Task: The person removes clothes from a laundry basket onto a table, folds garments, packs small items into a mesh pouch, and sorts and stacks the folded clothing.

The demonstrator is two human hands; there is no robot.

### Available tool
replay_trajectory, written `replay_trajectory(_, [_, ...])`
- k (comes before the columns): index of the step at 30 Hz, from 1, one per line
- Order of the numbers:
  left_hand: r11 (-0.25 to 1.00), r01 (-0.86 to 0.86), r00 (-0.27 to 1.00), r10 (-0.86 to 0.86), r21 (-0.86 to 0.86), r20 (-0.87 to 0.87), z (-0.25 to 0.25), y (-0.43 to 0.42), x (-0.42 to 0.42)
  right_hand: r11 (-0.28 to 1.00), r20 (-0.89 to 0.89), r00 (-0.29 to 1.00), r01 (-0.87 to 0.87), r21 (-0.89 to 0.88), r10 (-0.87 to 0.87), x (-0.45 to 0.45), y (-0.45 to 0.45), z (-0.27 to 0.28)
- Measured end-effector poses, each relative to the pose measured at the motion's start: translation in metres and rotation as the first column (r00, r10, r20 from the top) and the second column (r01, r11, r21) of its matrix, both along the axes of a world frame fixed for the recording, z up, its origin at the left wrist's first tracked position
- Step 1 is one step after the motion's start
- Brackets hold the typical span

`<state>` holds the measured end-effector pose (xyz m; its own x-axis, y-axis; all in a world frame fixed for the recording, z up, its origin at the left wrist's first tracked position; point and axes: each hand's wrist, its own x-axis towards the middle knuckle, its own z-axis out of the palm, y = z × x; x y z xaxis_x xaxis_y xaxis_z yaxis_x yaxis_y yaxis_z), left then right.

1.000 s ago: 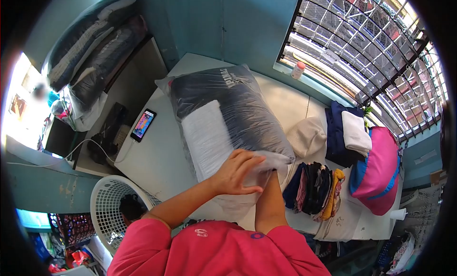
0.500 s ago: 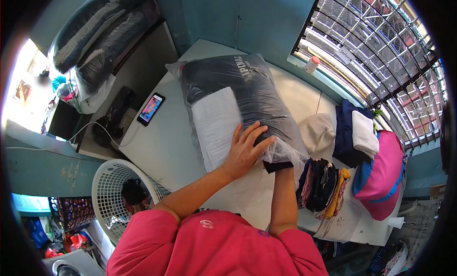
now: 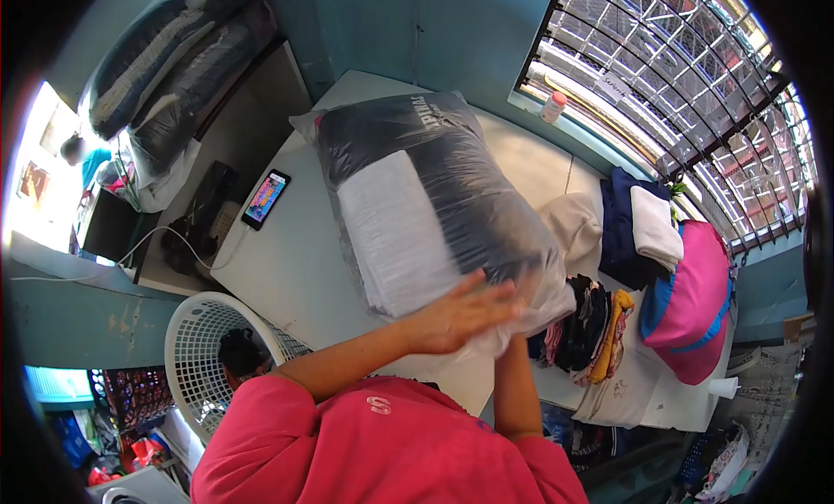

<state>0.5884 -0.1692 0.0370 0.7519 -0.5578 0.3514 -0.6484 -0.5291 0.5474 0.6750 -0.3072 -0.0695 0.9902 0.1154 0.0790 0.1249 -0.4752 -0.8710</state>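
Observation:
A clear plastic bag (image 3: 486, 191) packed with folded dark clothes lies on the white table in front of me. Folded white cloth (image 3: 395, 230) shows inside its left side. Over the bag's near end is my left hand (image 3: 460, 317), fingers stretched out and smeared by motion, touching or just above the loose plastic. My right forearm (image 3: 517, 387) reaches up to the bag's near right corner. The plastic and my left hand hide the right hand's fingers there.
Right of the bag are a beige cloth (image 3: 571, 226), a row of folded clothes (image 3: 591, 330), navy clothes (image 3: 618, 222) and a pink-and-blue bundle (image 3: 695, 300). A phone (image 3: 266, 199) on a cable and a white laundry basket (image 3: 195, 352) are at left. A bottle (image 3: 552, 107) stands on the windowsill.
My left hand has slid toward me and right, to the bag's open end. The dark cloth that stuck out near my right wrist is now covered by plastic.

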Motion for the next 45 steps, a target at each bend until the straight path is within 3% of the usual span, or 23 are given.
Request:
replay_trajectory(1, [1.000,0.003,1.000,-0.003,0.003,-0.001,-0.001,-0.005,-0.009,0.999,-0.028,0.999,-0.018,0.050,0.020,0.006,-0.001,0.003])
replay_trajectory(3, [0.962,0.236,0.969,-0.243,-0.136,-0.037,-0.001,-0.017,-0.029,0.991,-0.069,0.996,-0.054,0.121,0.063,0.018,-0.004,0.010])
replay_trajectory(7, [0.953,0.269,0.959,-0.278,-0.141,-0.051,0.000,-0.014,-0.047,0.977,-0.031,0.995,-0.085,0.197,0.093,0.016,-0.006,0.022])
replay_trajectory(9, [0.980,0.197,0.980,-0.196,0.034,-0.024,-0.002,-0.017,-0.056,0.966,-0.008,0.994,-0.106,0.234,0.111,0.011,-0.009,0.033])
replay_trajectory(12, [0.980,0.189,0.982,-0.188,-0.067,0.023,-0.003,-0.020,-0.057,0.953,0.012,0.986,-0.166,0.254,0.168,0.015,-0.008,0.045])
replay_trajectory(17, [0.962,0.274,0.961,-0.274,0.004,-0.038,0.007,-0.014,-0.050,0.942,0.028,0.972,-0.232,0.243,0.233,0.021,0.001,0.046])
replay_trajectory(21, [0.957,0.291,0.956,-0.291,-0.011,-0.037,0.013,-0.013,-0.054,0.981,0.282,0.950,-0.169,0.096,0.135,-0.031,-0.001,0.040])
replay_trajectory(23, [0.968,0.241,0.970,-0.242,-0.073,-0.009,0.003,-0.013,-0.058,0.991,0.500,0.858,-0.136,-0.004,0.120,-0.072,0.002,0.032])
replay_trajectory(27, [0.971,0.210,0.978,-0.208,-0.117,0.029,0.001,-0.013,-0.064,0.949,0.743,0.590,-0.184,-0.257,0.316,-0.100,0.027,0.022])
replay_trajectory(31, [0.976,0.199,0.978,-0.192,-0.091,0.081,0.006,-0.012,-0.065,0.788,0.602,0.527,-0.263,-0.556,0.600,-0.070,0.052,0.066])
replay_trajectory(32, [0.977,0.195,0.978,-0.187,-0.088,0.093,0.004,-0.012,-0.066,0.662,0.462,0.517,-0.314,-0.680,0.720,-0.060,0.057,0.083])
replay_trajectory(33, [0.977,0.193,0.978,-0.184,-0.088,0.101,0.004,-0.012,-0.067,0.662,0.466,0.512,-0.314,-0.680,0.722,-0.050,0.062,0.092])
replay_trajectory(35, [0.978,0.194,0.977,-0.185,-0.072,0.109,0.006,-0.012,-0.069,0.526,0.335,0.442,-0.439,-0.729,0.832,-0.032,0.072,0.105])
replay_trajectory(39, [0.982,0.187,0.972,-0.179,-0.039,0.152,0.011,-0.012,-0.066,0.526,0.373,0.402,-0.397,-0.753,0.837,-0.004,0.098,0.111])
replay_trajectory(40, [0.980,0.196,0.970,-0.188,-0.041,0.155,0.013,-0.012,-0.067,0.527,0.351,0.425,-0.427,-0.735,0.834,-0.006,0.107,0.109])
replay_trajectory(42, [0.952,0.281,0.957,-0.287,-0.120,-0.040,0.020,-0.010,-0.068,0.531,0.326,0.458,-0.447,-0.720,0.827,-0.014,0.127,0.095])
replay_trajectory(45, [0.956,0.280,0.960,-0.277,-0.082,0.042,0.008,-0.014,-0.068,0.607,0.360,0.530,-0.424,-0.672,0.768,-0.024,0.159,0.066])
